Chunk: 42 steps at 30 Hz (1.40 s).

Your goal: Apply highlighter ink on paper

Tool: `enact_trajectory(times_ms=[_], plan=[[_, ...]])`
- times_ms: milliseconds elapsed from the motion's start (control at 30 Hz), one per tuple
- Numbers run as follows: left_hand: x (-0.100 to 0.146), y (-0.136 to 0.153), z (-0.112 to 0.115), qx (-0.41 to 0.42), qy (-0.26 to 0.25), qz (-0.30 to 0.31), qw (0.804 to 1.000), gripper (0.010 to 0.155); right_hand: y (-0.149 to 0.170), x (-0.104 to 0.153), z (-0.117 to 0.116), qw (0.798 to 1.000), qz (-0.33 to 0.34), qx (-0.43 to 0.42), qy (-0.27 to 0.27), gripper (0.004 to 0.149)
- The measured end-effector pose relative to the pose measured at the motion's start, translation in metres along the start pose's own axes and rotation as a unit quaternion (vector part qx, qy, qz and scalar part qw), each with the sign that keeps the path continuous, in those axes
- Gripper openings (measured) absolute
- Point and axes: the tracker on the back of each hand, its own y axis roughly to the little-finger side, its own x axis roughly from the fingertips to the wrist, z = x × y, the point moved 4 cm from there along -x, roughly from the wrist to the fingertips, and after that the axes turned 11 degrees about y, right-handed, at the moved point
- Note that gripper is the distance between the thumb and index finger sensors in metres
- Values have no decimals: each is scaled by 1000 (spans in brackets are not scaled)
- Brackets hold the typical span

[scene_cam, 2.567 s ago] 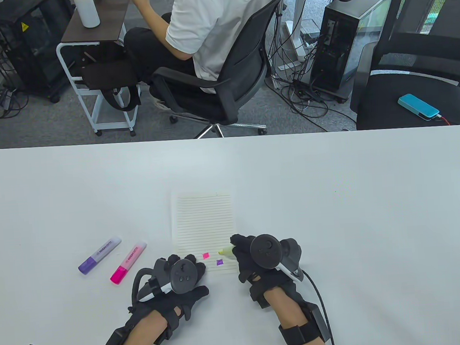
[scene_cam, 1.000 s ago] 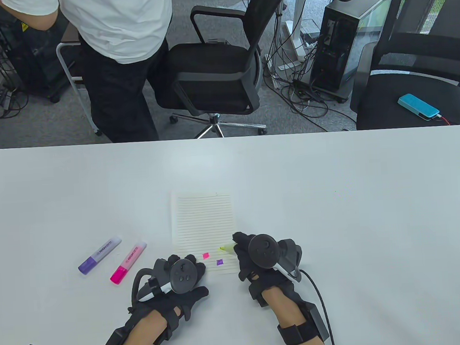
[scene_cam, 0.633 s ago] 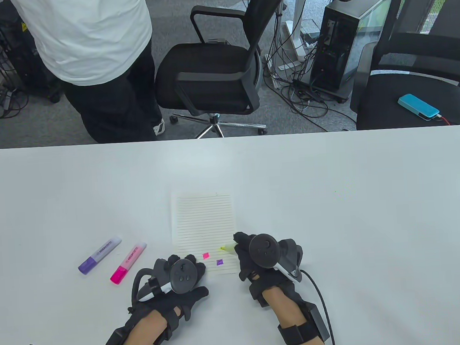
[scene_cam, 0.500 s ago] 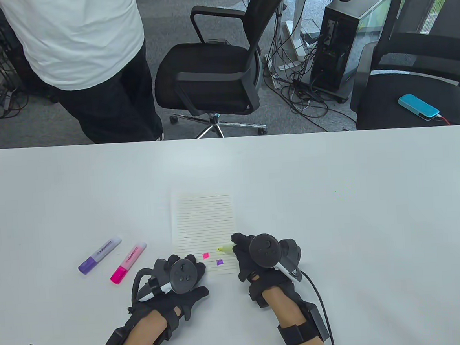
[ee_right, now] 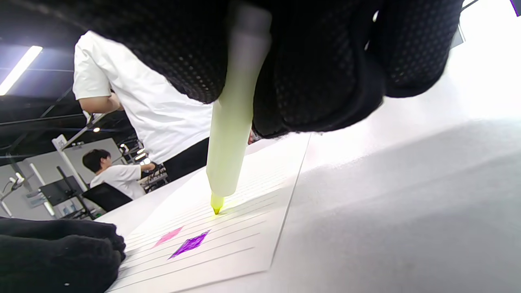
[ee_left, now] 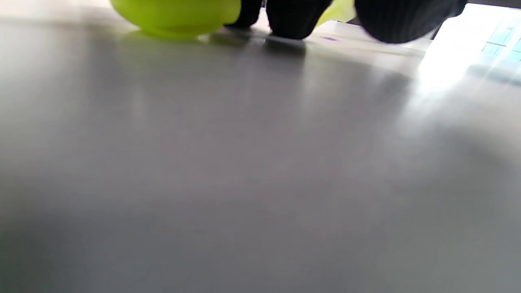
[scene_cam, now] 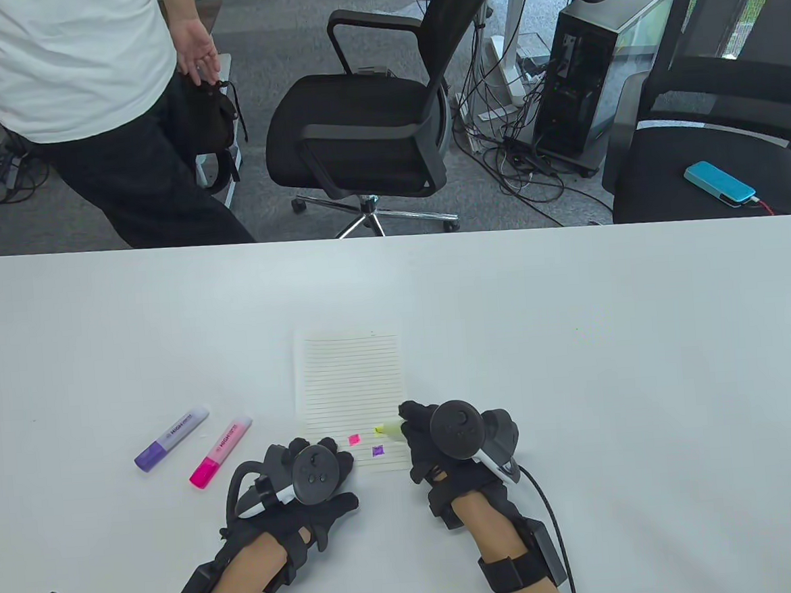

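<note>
A lined paper sheet [scene_cam: 347,381] lies on the white table [scene_cam: 576,365], with a pink mark [scene_cam: 355,439] and a purple mark [scene_cam: 378,450] near its lower edge. My right hand [scene_cam: 415,432] grips a yellow highlighter [scene_cam: 392,429] like a pen. In the right wrist view the highlighter [ee_right: 234,138] stands tilted with its tip touching the paper [ee_right: 244,240], just beyond the purple mark [ee_right: 190,243]. My left hand [scene_cam: 313,470] rests curled at the sheet's lower left corner. Under it, the left wrist view shows a yellow-green cap [ee_left: 175,16] beside the fingertips [ee_left: 293,20].
A capped purple highlighter [scene_cam: 171,437] and a capped pink highlighter [scene_cam: 221,451] lie side by side left of the paper. A person [scene_cam: 83,95] stands beyond the table's far left edge, next to an office chair [scene_cam: 363,129].
The highlighter tip has made small strokes back and forth, leaving a faint yellow spot. My left hand has stayed still. The person behind rose from the chair and walked left.
</note>
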Motion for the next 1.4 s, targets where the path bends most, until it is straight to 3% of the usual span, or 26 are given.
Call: enact_trajectory(times_ms=[533, 733, 900, 1400], plan=[[0, 0, 0, 0, 0, 0, 1000, 70, 0, 0, -2, 1000, -1, 18, 16, 38], [0, 0, 0, 2, 3, 1, 1000, 70, 0, -1, 0, 1000, -3, 8, -1, 37], [0, 0, 0, 2, 3, 1, 1000, 70, 3, -1, -1, 1000, -3, 20, 20, 38], [0, 0, 0, 3, 3, 1, 1000, 70, 5, -2, -1, 1000, -12, 6, -2, 37]])
